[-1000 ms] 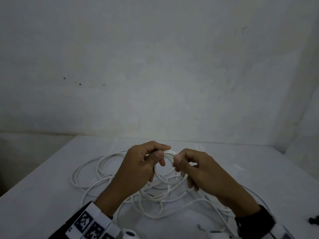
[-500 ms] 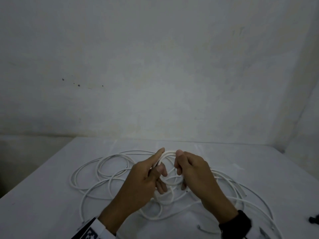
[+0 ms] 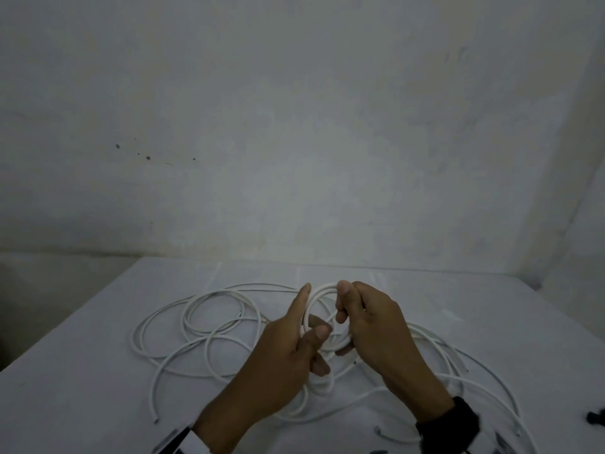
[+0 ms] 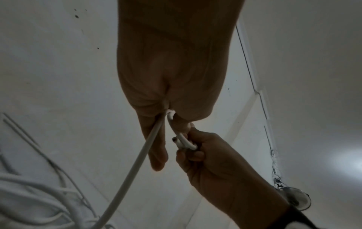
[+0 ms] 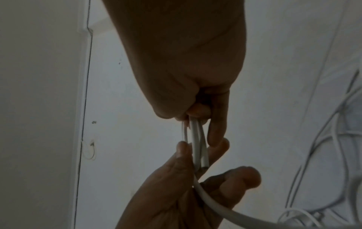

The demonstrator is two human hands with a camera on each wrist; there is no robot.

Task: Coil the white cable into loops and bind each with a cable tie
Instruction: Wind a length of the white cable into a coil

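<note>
Cable is being wound into a small coil, held upright just above the table between both hands. Right hand: thumb and curled fingers pinch the coil's right side, several turns stacked together; the right wrist view shows strands emerging from that pinch. Judged purpose: this hand clamps the finished turns so they cannot spring apart. Left hand: index finger extended up along the coil's left rim, thumb lying across the front, lower fingers bent under it. The left wrist view shows the strand pinched between thumb base and fingers and running down to the slack. Judged purpose: this hand guides the next turn on, the straight finger acting as a form for the loop size.

Cut end sticks out beside the right fingers, so the coil starts from that end.

Outward: the remaining cable lies in loose, overlapping loops on the table, spread left, right and under the wrists; another free end rests near the front left. Most length appears uncoiled. No tie is on the coil. Small dark items sit at the right edge, too small to identify.
</note>
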